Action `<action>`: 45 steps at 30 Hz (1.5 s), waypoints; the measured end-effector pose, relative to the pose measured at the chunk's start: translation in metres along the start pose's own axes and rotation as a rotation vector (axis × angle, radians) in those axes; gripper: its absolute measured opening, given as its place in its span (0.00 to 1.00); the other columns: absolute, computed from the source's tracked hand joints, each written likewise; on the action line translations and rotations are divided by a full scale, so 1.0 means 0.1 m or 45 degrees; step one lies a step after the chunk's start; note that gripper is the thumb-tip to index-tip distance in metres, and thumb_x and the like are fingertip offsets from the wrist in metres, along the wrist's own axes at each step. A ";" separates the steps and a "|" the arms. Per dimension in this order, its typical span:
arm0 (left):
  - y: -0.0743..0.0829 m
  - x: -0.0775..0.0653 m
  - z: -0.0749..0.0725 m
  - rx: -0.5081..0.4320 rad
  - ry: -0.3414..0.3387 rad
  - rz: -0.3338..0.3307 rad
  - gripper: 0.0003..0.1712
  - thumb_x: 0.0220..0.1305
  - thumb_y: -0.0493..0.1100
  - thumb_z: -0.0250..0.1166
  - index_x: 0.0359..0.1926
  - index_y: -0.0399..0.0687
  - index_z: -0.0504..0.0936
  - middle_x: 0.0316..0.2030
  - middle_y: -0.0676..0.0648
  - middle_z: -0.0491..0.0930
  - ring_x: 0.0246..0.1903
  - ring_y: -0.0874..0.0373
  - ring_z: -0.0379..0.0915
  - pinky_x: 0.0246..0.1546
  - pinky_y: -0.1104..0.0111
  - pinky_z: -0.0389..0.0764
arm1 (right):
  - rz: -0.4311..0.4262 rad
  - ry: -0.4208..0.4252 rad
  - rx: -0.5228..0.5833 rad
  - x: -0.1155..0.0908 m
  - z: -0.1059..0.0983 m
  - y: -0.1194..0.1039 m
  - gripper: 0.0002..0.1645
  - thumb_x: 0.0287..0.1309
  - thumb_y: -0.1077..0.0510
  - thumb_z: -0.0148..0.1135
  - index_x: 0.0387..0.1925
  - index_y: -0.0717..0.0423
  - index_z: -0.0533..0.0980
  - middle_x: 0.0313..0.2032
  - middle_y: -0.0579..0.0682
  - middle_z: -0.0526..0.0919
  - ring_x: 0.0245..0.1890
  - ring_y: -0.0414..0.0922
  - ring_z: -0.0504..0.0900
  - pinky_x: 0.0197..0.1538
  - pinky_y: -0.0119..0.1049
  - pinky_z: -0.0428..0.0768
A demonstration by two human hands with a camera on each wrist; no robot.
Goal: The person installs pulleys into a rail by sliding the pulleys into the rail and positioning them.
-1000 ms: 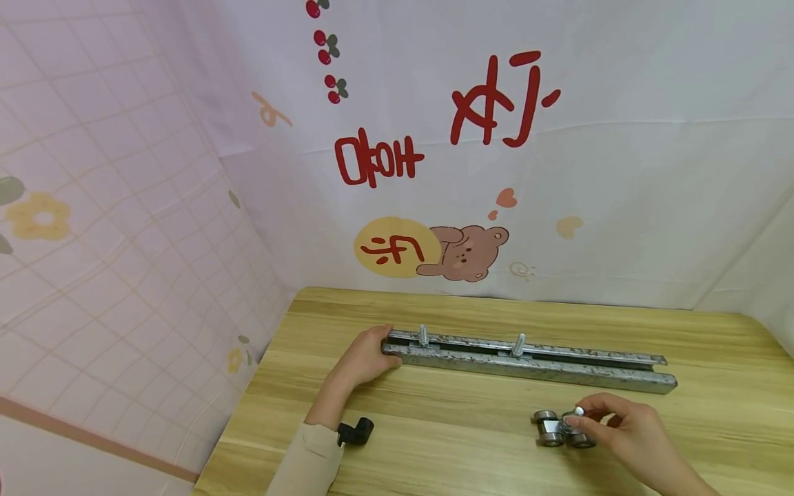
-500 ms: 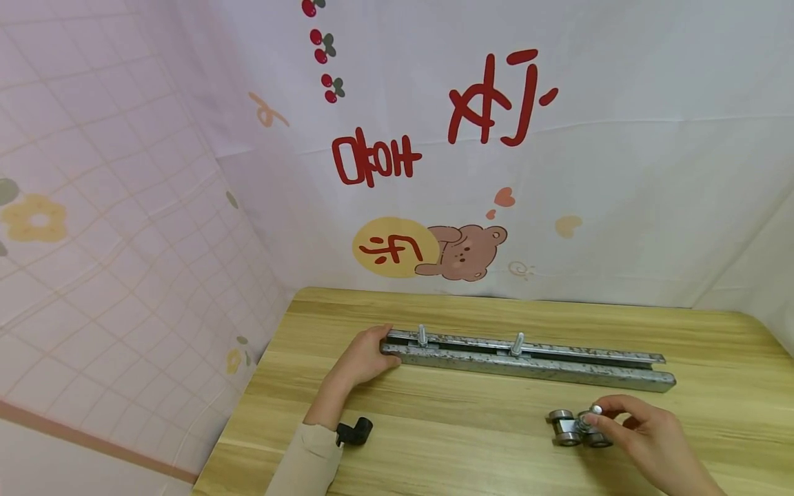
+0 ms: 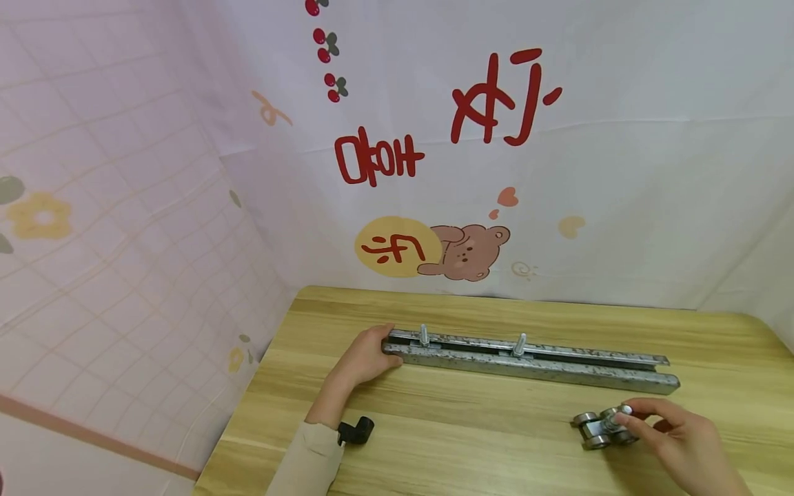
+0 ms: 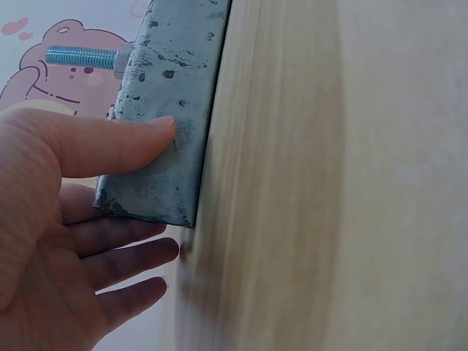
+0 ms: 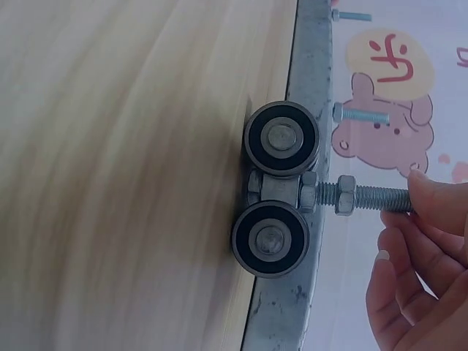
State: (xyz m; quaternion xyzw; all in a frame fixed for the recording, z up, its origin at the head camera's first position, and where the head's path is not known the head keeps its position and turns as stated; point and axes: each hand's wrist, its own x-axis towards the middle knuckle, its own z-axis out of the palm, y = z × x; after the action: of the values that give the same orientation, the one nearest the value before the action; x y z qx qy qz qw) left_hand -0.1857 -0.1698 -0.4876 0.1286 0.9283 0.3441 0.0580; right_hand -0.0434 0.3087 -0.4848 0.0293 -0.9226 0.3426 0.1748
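Note:
A spotted grey steel channel rail [image 3: 595, 374] with an open slot lies across the table. Two threaded bolts [image 3: 520, 344] stand up out of its slot. My left hand [image 3: 364, 357] holds the rail's left end, its thumb [image 4: 146, 142] on the near face and the index finger behind. In front of the rail's right end is a four-wheeled roller trolley [image 3: 597, 428] with a threaded bolt and nuts [image 5: 346, 196]. My right hand [image 3: 691, 441] pinches the tip of that bolt between thumb and fingers. Whether the wheels touch the table cannot be told.
The wood-grain table [image 3: 459, 441] ends at a white printed cloth [image 3: 620, 207] behind and a grid-patterned cloth [image 3: 155, 275] on the left. A black fitting [image 3: 356, 432] sits at my left wrist, by the sleeve [image 3: 307, 458].
My right hand has moved to the right along the table with the roller trolley, which has turned a little. My left hand and the rail have stayed in place.

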 end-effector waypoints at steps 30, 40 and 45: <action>0.01 -0.01 0.00 0.004 -0.001 -0.008 0.45 0.64 0.45 0.77 0.76 0.35 0.68 0.72 0.36 0.70 0.72 0.38 0.65 0.70 0.46 0.70 | -0.036 0.176 -0.094 0.07 -0.28 0.33 0.08 0.53 0.69 0.79 0.35 0.62 0.87 0.30 0.19 0.79 0.28 0.18 0.73 0.27 0.17 0.72; 0.01 -0.02 0.00 -0.003 0.004 -0.020 0.44 0.64 0.44 0.77 0.76 0.37 0.69 0.72 0.36 0.70 0.73 0.39 0.64 0.70 0.46 0.70 | -0.032 0.221 -0.118 0.10 -0.36 0.42 0.08 0.51 0.69 0.79 0.34 0.65 0.87 0.30 0.10 0.74 0.27 0.15 0.71 0.25 0.16 0.71; 0.01 -0.01 0.00 0.000 0.006 -0.023 0.44 0.64 0.45 0.77 0.76 0.38 0.69 0.72 0.37 0.71 0.72 0.39 0.65 0.69 0.46 0.71 | -0.036 0.281 -0.087 0.11 -0.37 0.46 0.10 0.48 0.72 0.80 0.33 0.70 0.86 0.33 0.00 0.67 0.29 0.09 0.68 0.26 0.14 0.71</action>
State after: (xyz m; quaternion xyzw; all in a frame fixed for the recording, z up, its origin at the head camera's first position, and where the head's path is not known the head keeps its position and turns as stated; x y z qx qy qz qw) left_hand -0.1843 -0.1698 -0.4869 0.1196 0.9296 0.3437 0.0590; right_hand -0.0500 0.3683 -0.4832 -0.0016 -0.9084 0.3095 0.2811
